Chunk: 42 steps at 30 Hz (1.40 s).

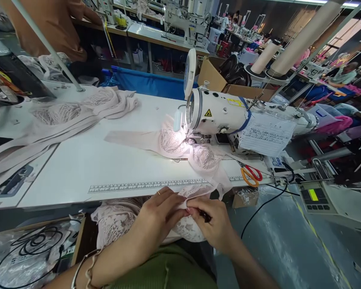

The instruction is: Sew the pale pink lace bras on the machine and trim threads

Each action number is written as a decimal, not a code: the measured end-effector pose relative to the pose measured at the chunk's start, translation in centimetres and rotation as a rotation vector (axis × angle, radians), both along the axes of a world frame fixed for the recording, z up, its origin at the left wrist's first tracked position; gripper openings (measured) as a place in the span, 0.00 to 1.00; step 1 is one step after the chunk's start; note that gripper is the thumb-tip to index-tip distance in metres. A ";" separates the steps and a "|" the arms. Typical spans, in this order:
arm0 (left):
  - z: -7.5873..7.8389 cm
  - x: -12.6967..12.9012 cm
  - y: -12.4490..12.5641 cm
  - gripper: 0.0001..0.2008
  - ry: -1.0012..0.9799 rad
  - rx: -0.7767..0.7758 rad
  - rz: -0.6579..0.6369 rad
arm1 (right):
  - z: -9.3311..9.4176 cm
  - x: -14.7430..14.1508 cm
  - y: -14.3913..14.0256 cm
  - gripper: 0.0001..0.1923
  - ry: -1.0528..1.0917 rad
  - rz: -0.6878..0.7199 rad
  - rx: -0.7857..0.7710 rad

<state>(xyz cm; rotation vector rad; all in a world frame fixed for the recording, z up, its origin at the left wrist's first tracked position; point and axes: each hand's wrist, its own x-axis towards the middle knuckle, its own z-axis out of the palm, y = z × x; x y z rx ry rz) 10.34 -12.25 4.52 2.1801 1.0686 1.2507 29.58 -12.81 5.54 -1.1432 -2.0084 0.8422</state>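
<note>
At the table's front edge, my left hand [162,212] pinches the edge of a pale pink lace bra [189,230] between thumb and fingers. Close beside it, my right hand [213,224] is closed on the same edge. A small dark tool [205,216] pokes out from the right hand's fingers; its kind is hidden. Another pale pink bra [205,157] lies with its cups at the lit needle of the sewing machine [218,112]. Whether its hanging band joins the piece in my hands I cannot tell. More lace pieces [114,220] rest across my lap.
Orange- and red-handled scissors [251,175] lie right of the bra, near a printed ruler [132,186]. Stacked bras [78,110] cover the table's left side. A control box [315,198] stands at right, a drawer with cables [36,249] at lower left. A person [48,24] is behind.
</note>
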 end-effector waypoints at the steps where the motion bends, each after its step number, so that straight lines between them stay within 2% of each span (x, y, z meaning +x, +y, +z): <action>1: 0.0 -0.2 0.2 0.04 -0.022 -0.045 0.005 | -0.3 0.1 0.0 0.08 -0.018 -0.006 0.053; 5: 0.4 -1.2 0.9 0.06 -0.158 -0.280 -0.047 | -0.6 0.9 0.4 0.09 -0.104 -0.082 0.218; 7: 0.7 -1.5 1.2 0.05 -0.238 -0.379 -0.091 | -0.5 1.5 0.8 0.09 -0.102 0.004 0.162; 10: 0.9 -2.2 1.7 0.04 -0.358 -0.507 -0.124 | 0.0 2.8 1.5 0.11 0.020 0.132 -0.016; 13: 0.7 -3.3 2.1 0.04 -0.457 -0.600 -0.112 | 0.4 4.5 1.9 0.18 0.101 0.141 -0.109; 16: 0.2 -4.3 2.3 0.03 -0.527 -0.627 -0.073 | 0.5 5.8 2.1 0.18 0.091 0.171 -0.122; 18: -0.2 -4.7 2.2 0.03 -0.537 -0.619 -0.045 | 0.2 6.0 1.9 0.14 0.042 0.129 -0.050; 20: -0.4 -4.8 2.1 0.03 -0.530 -0.602 -0.009 | -0.4 5.7 1.5 0.11 -0.030 0.056 0.103; 24: -0.5 -4.8 1.8 0.03 -0.526 -0.567 0.039 | -1.9 4.9 1.0 0.12 -0.199 -0.047 0.405; 27: -0.3 -4.9 1.5 0.03 -0.504 -0.558 0.028 | -2.9 4.4 1.0 0.12 -0.331 -0.127 0.507; 29: -0.3 -5.0 1.4 0.03 -0.483 -0.550 0.023 | -3.3 4.1 1.1 0.14 -0.342 -0.148 0.523; 32: -0.4 -5.2 1.4 0.03 -0.457 -0.552 0.011 | -2.9 3.8 1.4 0.13 -0.215 -0.157 0.473; 35: -0.6 -5.5 1.4 0.05 -0.461 -0.639 0.017 | -1.6 4.0 1.7 0.05 -0.026 -0.131 0.302; 38: -0.8 -5.5 1.5 0.08 -0.466 -0.714 0.056 | -0.4 4.7 1.9 0.11 0.103 -0.074 0.124; 42: -1.0 -5.1 1.6 0.05 -0.533 -0.675 0.065 | -0.2 5.1 1.8 0.08 0.116 -0.129 0.113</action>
